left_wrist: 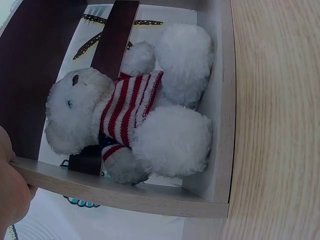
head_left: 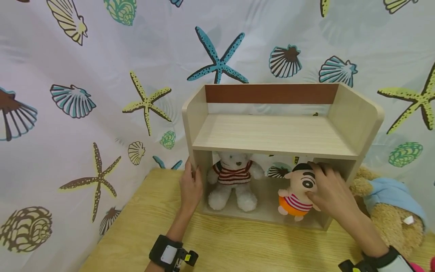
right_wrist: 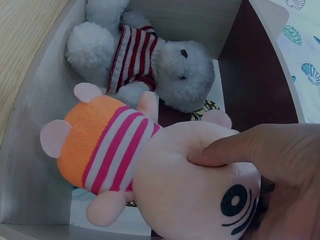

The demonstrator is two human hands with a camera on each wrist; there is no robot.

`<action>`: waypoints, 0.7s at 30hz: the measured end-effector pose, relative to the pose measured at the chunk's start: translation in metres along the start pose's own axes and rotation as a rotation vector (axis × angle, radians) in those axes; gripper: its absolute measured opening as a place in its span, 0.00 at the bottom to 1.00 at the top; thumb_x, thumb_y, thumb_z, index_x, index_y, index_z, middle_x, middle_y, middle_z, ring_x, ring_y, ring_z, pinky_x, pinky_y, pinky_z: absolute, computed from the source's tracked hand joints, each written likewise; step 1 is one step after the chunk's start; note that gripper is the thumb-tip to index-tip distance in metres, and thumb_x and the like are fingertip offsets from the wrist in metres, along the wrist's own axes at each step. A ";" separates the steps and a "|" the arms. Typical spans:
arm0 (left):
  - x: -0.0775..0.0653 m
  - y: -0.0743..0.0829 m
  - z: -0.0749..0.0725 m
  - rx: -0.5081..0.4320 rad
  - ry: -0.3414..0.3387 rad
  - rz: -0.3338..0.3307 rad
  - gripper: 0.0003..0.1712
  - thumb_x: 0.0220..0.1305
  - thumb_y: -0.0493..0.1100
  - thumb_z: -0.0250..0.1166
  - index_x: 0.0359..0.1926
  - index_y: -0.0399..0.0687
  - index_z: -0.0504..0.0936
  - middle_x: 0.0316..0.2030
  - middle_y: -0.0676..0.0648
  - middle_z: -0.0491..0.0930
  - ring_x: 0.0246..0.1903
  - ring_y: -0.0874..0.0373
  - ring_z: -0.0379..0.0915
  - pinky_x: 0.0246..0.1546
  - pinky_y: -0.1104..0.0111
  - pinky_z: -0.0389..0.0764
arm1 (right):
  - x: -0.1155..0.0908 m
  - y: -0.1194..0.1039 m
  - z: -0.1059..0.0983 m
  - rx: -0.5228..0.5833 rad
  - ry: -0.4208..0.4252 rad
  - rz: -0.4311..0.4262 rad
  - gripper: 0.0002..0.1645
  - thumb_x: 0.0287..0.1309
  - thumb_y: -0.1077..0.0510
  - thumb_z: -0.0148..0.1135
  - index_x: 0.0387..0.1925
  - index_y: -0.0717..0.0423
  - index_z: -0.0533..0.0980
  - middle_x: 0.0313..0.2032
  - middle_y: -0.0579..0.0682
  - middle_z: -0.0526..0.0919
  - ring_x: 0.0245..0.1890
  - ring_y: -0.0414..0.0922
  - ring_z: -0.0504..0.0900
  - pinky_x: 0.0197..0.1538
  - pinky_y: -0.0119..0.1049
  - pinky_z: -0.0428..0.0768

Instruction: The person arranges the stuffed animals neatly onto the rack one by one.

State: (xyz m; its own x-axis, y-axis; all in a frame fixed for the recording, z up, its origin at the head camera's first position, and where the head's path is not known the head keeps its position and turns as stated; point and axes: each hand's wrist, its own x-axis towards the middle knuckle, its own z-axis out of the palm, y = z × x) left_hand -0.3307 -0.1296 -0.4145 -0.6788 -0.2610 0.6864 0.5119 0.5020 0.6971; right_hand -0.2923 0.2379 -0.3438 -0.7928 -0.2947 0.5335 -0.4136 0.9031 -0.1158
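The right hand [head_left: 331, 189] grips the head of a peach plush doll in pink-striped top and orange shorts [head_left: 298, 192], long axis leaning head up-right, feet down-left, in a pale wooden shelf's [head_left: 275, 132] lower compartment; the left hand [head_left: 190, 187] clasps its side.

White cloth wall [head_left: 176, 45] straight ahead, faint creases, carrying on round past 9 o'clock. Sea prints all over — blue starfish [head_left: 220, 66] at 12, blue-edged shell [head_left: 285, 61] at half past 1, yellow starfish [head_left: 147, 102] near 10, second yellow starfish [head_left: 421, 99] near 3, brown starfish [head_left: 99, 177] between 8 and 9, coiled brown shell [head_left: 27, 228] at 8. Pale wooden tabletop [head_left: 238, 249] at 6 — grain showing, left edge slanting between 7 and 8. Light soft, shadows faint.
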 end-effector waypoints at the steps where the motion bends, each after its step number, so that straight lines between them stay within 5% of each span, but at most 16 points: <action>1: 0.000 0.000 0.000 0.003 0.001 0.002 0.27 0.74 0.36 0.53 0.72 0.40 0.65 0.59 0.30 0.78 0.56 0.38 0.79 0.47 0.46 0.83 | 0.002 0.000 0.000 -0.002 -0.004 0.007 0.49 0.37 0.64 0.79 0.62 0.75 0.68 0.54 0.78 0.74 0.50 0.74 0.74 0.55 0.67 0.70; 21: -0.001 0.001 0.000 0.036 0.018 0.012 0.26 0.73 0.35 0.54 0.70 0.37 0.66 0.57 0.29 0.79 0.53 0.36 0.81 0.43 0.45 0.84 | 0.014 0.009 0.018 -0.007 0.054 0.026 0.49 0.37 0.65 0.78 0.64 0.75 0.67 0.56 0.77 0.72 0.52 0.73 0.73 0.50 0.66 0.74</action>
State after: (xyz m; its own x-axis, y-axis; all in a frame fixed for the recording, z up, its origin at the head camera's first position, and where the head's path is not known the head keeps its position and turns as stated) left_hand -0.3291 -0.1288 -0.4146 -0.6630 -0.2696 0.6984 0.5002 0.5345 0.6812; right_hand -0.3155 0.2361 -0.3528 -0.7779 -0.2536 0.5749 -0.3894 0.9126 -0.1243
